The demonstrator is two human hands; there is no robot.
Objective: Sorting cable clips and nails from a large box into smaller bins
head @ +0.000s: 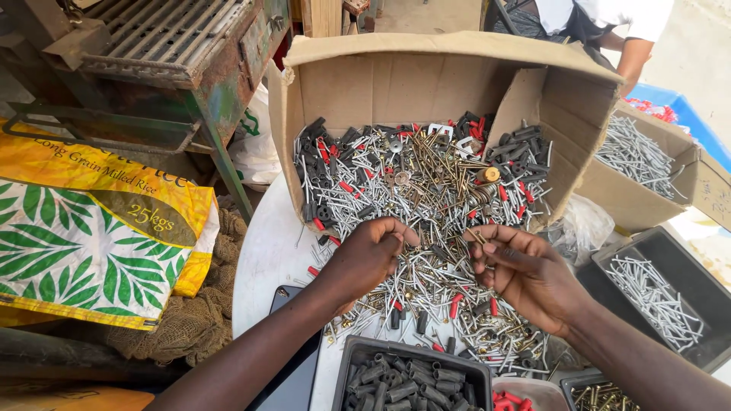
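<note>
mixed pile of screws (426, 190), left hand (368, 255) fingers curled closed, right hand (525, 274) perhaps pinching one

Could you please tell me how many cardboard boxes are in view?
2: the big tipped cardboard box spilling mixed fasteners, and a smaller box of nails at right. Others may be hidden.

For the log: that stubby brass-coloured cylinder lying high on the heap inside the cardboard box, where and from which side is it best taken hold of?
Probably across its round sides, coming from above. The stubby brass-coloured cylinder lies on top of the heap of mixed screws and plugs, so its upper half is exposed while loose pieces crowd its base. The tilted cardboard box closes off the far side. The right hand is the nearer one.
</note>
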